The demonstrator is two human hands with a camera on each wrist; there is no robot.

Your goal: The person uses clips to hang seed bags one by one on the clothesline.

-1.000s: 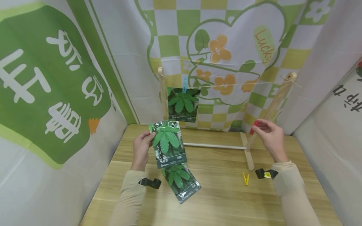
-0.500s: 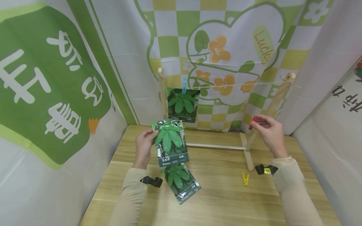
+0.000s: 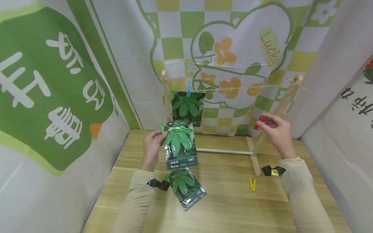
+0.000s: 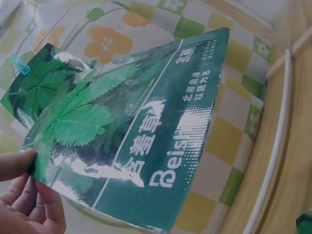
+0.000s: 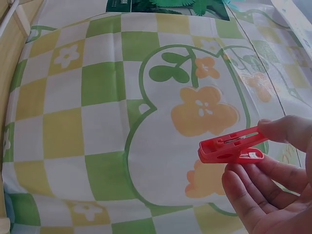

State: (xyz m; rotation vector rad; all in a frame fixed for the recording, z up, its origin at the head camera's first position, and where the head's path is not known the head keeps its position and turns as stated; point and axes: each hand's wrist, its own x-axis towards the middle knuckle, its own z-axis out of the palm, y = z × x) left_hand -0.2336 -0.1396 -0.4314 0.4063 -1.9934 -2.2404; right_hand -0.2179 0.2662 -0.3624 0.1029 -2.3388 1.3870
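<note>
My left hand (image 3: 152,147) pinches a green seed packet (image 3: 180,145) by its left edge, thumb in front, above the table. In the left wrist view the packet (image 4: 122,131) shows a leaf picture and white lettering. Off to the right, my right hand (image 3: 278,134) holds a red clothespin (image 3: 258,122) between thumb and fingers. The clothespin (image 5: 231,146) points left in the right wrist view. A similar packet (image 3: 187,106) hangs from a string (image 3: 233,88) by a blue clothespin (image 3: 189,88), its lower part overlapped by the held packet. Another packet (image 3: 186,187) lies on the table.
The string runs between two wooden posts, the left one (image 3: 167,97) and the right one (image 3: 284,100). A white rod (image 3: 224,151) joins the stand low down. A yellow clothespin (image 3: 252,184) lies on the wooden table (image 3: 227,207). Patterned cloth hangs behind.
My left hand has moved right with the seed packet, which now overlaps the hanging packet's lower edge. My right hand has risen slightly and shifted left with the red clothespin.
</note>
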